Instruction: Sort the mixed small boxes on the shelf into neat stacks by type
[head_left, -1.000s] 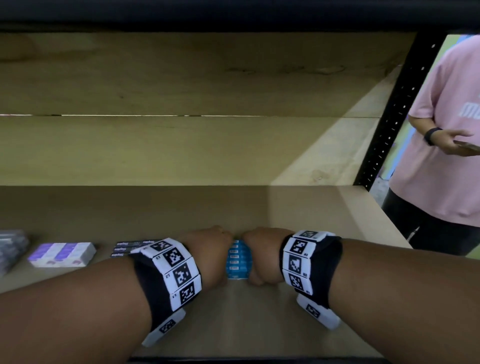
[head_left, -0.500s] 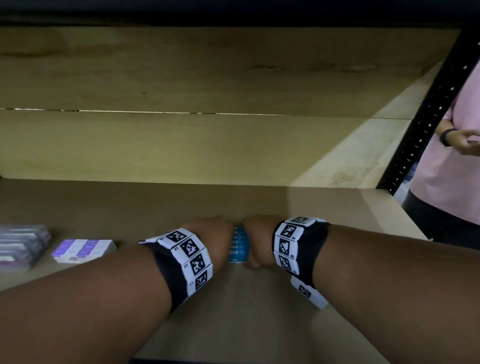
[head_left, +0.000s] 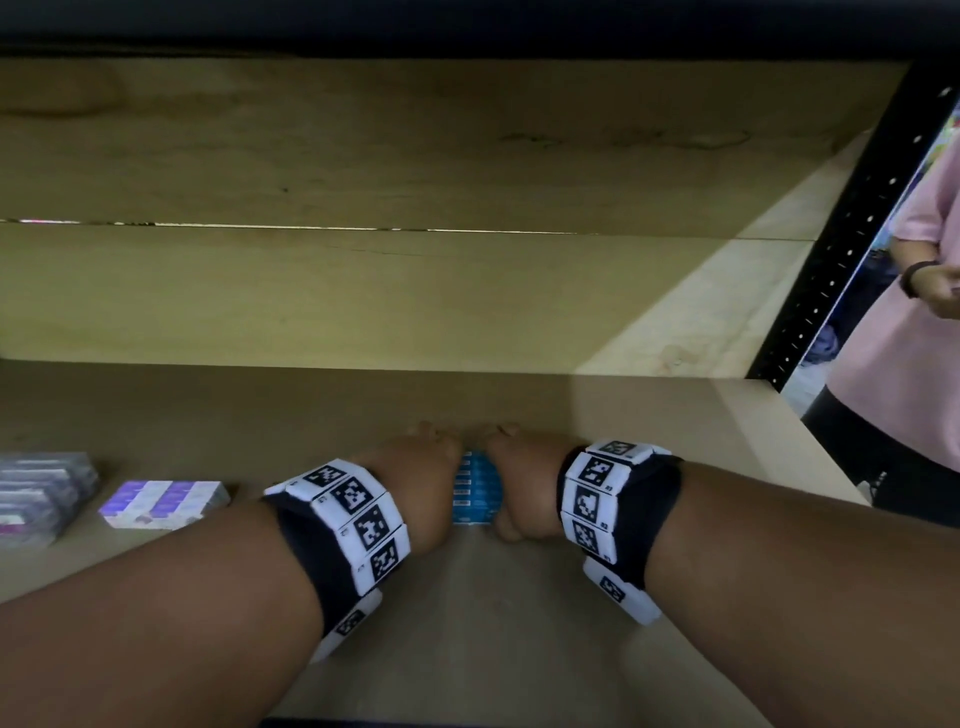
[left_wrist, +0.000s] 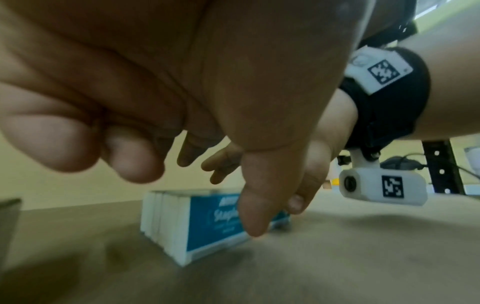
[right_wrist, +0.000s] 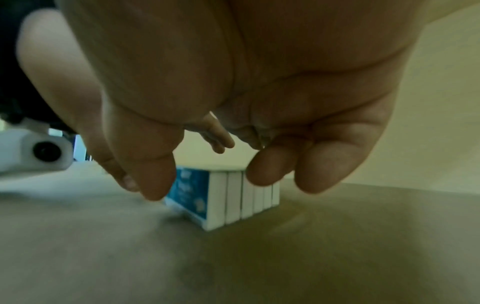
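L hand (head_left: 415, 483) + R hand (head_left: 524, 483) flank row of blue staple boxes (head_left: 475, 491) standing on edge mid-shelf (head_left: 519, 623), boxes pressed side by side. Fingers loosely curled over row; actual grip cannot tell. Purple-white box (head_left: 163, 501) + grey packs (head_left: 36, 493) well apart at L.
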